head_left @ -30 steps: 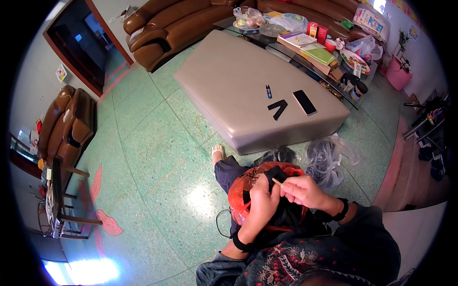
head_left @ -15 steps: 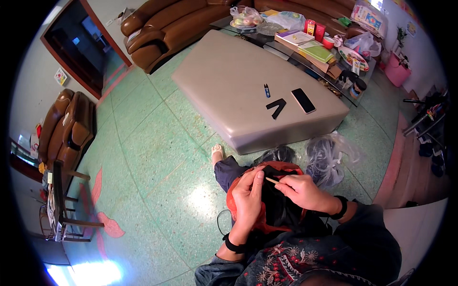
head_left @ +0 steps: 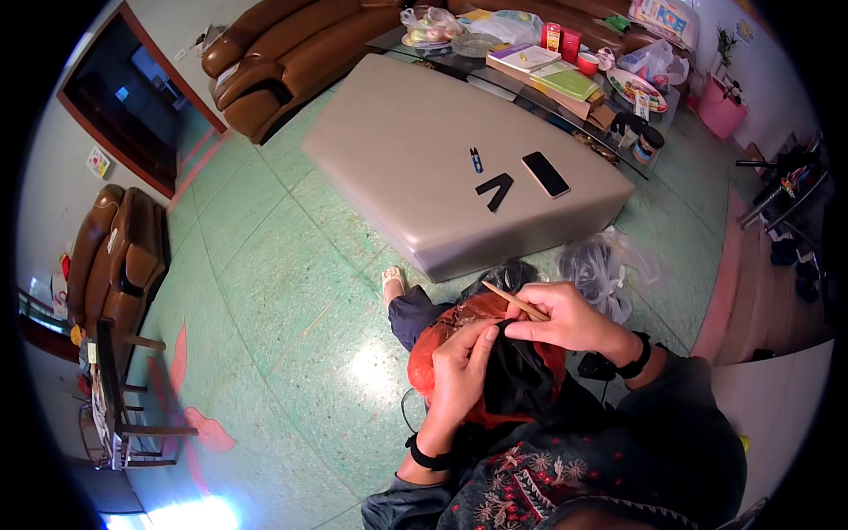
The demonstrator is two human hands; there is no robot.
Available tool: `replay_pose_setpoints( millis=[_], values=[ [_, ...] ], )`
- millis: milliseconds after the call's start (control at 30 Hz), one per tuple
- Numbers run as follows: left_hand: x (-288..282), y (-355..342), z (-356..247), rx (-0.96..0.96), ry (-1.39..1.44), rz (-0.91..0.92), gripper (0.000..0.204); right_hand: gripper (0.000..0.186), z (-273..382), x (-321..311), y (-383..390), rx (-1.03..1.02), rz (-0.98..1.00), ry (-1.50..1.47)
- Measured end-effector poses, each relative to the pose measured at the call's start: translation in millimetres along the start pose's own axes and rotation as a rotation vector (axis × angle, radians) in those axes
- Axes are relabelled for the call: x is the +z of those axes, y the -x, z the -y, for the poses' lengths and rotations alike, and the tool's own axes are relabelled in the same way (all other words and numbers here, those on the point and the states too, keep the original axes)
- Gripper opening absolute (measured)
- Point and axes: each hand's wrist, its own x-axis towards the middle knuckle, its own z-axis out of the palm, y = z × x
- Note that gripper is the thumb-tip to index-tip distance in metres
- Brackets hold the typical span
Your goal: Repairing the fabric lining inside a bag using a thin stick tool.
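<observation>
My left hand (head_left: 458, 367) pinches black cloth (head_left: 519, 375) over red translucent plastic (head_left: 426, 358) in my lap. Beside it, my right hand (head_left: 570, 318) has a slim wooden stick (head_left: 505, 293) between its fingers, its point up to the left, while the thumb presses at the cloth's upper edge. On the beige padded bench (head_left: 380, 141) in front lie small blue thread snips (head_left: 476, 160), a bent black strip (head_left: 495, 189) and a dark phone (head_left: 545, 174).
A glass table (head_left: 649, 159) behind the bench holds bags, books and plates. Brown sofas (head_left: 119, 261) line the walls. Clear plastic bags (head_left: 592, 274) lie beside my leg. A wooden chair and table (head_left: 115, 393) stand left, a dark metal rack (head_left: 786, 190) right.
My right hand has moved up and turned, lifting the stick out from against the cloth so it points up-left. My left hand still grips the cloth. The view has shifted slightly.
</observation>
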Motion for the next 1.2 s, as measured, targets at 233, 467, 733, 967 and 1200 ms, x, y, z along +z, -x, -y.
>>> replay_pose_setpoints(
  millis=[233, 467, 733, 967, 1200],
  values=[
    [0, 2, 1, 0.0, -0.037, -0.041, 0.015, 0.019, -3, 2, 2, 0.159, 0.036, -0.065],
    [-3, 5, -1, 0.061, 0.034, 0.116, 0.016, 0.012, -9, -10, 2, 0.359, 0.189, -0.472],
    [-1, -4, 10, -0.091, 0.228, 0.147, 0.016, 0.016, -19, -3, 2, 0.137, 0.131, -0.172],
    [-2, -1, 8, 0.018, -0.011, 0.104, 0.016, 0.019, -11, -2, 1, 0.123, 0.124, -0.094],
    [7, 4, 4, 0.157, -0.235, 0.032, 0.033, 0.013, -16, 8, 4, 0.348, -0.074, -0.418]
  ],
)
